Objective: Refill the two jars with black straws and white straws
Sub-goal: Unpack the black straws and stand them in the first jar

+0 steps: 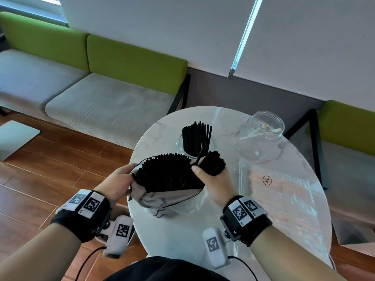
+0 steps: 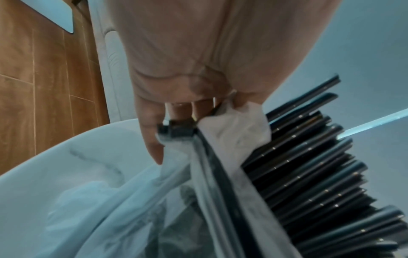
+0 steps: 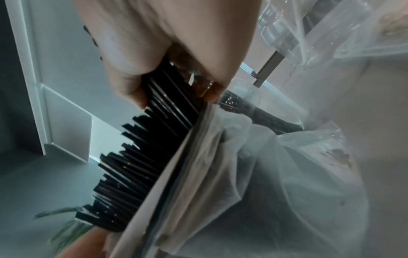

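A bundle of black straws [image 1: 213, 163], pinched together in the person's right hand [image 1: 213, 183], sits just right of centre in the head view, its tips pointing up toward the top of the frame. The fingers and thumb curl round the bundle, and one loose straw leans out of it toward the jar behind. Just left of it, a much larger fan of black straws [image 1: 168, 173] stands out of the mouth of a pale zip bag [image 1: 168, 197], which lies at the centre of the frame on the round marble table [image 1: 176, 236]. The left hand [image 1: 117, 182] grips the bag's left edge at its opening; the left wrist view shows the thumb and fingers pinching the plastic [image 2: 232, 125] beside the zip slider, with straw ends [image 2: 309, 165] stacked at lower right. In the right wrist view the right hand [image 3: 165, 52] fills the upper centre, closed round black straws [image 3: 167, 104] above the bag's dark zip strip [image 3: 176, 165].

Directly behind the bag, a little above centre in the head view, a glass jar [image 1: 180, 144] stands upright, already holding a cluster of black straws [image 1: 195, 138]. To its right, a second clear jar [image 1: 261, 136] holds only a few white straws [image 1: 253, 134]. Below that jar, at right of the frame, a clear plastic packet [image 1: 280, 195] marked XL lies flat on the table. A bench with grey seats and green backs [image 1: 113, 61] runs across the upper left, above a wood floor [image 1: 40, 179].
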A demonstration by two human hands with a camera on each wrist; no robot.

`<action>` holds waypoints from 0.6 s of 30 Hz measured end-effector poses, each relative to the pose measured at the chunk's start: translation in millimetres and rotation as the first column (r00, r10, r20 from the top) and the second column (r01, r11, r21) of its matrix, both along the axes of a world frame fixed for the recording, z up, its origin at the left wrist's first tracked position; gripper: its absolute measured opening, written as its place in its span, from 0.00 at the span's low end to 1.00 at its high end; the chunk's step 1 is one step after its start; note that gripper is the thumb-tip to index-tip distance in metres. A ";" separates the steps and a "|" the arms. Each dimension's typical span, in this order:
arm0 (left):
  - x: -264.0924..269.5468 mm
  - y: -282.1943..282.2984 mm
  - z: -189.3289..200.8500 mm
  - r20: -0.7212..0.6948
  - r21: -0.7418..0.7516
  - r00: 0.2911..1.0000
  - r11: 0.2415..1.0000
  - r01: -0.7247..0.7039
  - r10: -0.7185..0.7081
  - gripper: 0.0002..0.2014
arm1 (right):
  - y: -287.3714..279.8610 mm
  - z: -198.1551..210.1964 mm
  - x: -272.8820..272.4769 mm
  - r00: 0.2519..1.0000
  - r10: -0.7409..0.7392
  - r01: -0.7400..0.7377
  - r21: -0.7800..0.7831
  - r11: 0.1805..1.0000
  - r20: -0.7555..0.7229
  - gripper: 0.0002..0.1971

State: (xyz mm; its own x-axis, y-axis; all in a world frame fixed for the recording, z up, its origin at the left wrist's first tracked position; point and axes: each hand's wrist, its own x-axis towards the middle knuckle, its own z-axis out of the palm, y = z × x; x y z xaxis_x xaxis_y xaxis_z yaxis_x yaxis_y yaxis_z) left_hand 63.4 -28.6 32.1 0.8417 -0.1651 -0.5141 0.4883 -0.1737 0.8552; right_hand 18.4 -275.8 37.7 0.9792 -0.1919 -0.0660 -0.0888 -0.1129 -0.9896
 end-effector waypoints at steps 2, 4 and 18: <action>-1.0 -0.9 3.5 0.002 -0.026 1.000 1.000 0.004 -0.004 0.11 | -0.4 4.1 2.4 1.000 0.004 -0.004 0.030 1.000 0.003 0.03; -3.1 -2.9 8.1 0.007 -0.086 1.000 0.996 -0.019 0.020 0.10 | 0.6 5.0 5.0 1.000 -0.010 0.010 0.022 1.000 -0.006 0.02; 1.8 0.1 5.4 0.005 -0.194 0.998 0.979 -0.061 0.064 0.20 | 5.0 33.0 5.9 0.990 -0.020 0.011 0.065 0.998 0.137 0.11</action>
